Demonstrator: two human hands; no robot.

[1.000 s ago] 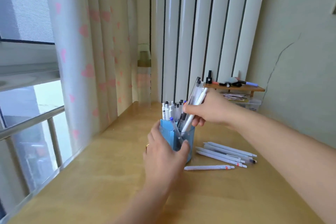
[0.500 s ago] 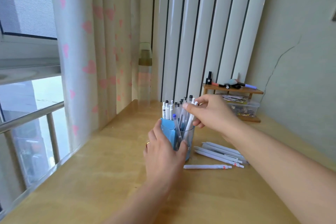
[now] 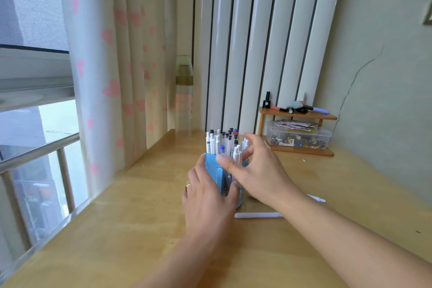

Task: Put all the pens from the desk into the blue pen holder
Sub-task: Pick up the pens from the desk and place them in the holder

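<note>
Head view: looking down on a wooden surface [image 3: 140, 229] by a window.
Pen holder: blue pen holder [image 3: 214, 172] stands upright mid-surface, packed with upright pens [image 3: 224, 141].
Left hand: left hand [image 3: 208, 196] is wrapped around the near side of the holder, fingers gripping it, a ring on one finger.
Right hand: right hand [image 3: 258, 170] hovers just beside the holder's top, fingers spread and loose, nothing held.
Loose pens: one white pen [image 3: 258, 215] lies flat near the holder; another pen tip [image 3: 316, 199] peeks out behind the right forearm.
Background: small wooden shelf [image 3: 298, 116] with a clear box [image 3: 299, 139] under it.
</note>
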